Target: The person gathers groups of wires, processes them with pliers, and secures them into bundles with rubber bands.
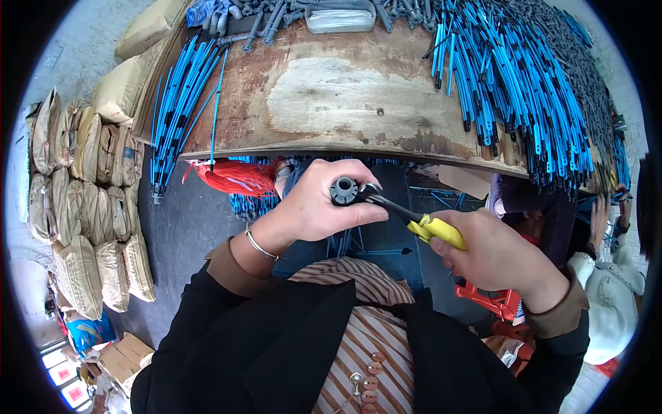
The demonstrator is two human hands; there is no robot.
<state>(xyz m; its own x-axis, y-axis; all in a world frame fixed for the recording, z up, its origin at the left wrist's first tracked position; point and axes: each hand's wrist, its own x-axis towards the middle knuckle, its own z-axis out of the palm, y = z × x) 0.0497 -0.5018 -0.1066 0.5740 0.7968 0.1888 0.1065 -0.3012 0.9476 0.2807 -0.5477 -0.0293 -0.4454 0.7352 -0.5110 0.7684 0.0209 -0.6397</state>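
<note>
In front of my chest, my left hand (pixel 316 201) is closed around a dark grey tubular plastic fitting (pixel 343 191). Its round, notched end faces up, and the rest is hidden inside the fist. My right hand (pixel 488 250) grips pliers (pixel 443 232) by their yellow handles. The metal jaws point left and meet the fitting's side beside my left thumb. Fingers partly cover the jaws, so I cannot tell how tightly they bite. Both hands are just off the near edge of the wooden table (pixel 324 100).
Blue rods with black fittings (pixel 510 83) are heaped at the table's right, and a smaller blue bundle (pixel 183 110) overhangs its left. Grey plastic parts (pixel 272 21) flank a clear tub (pixel 340 17) at the back. Stacked sacks (pixel 89 193) stand left. Another person's hand (pixel 598 224) shows far right.
</note>
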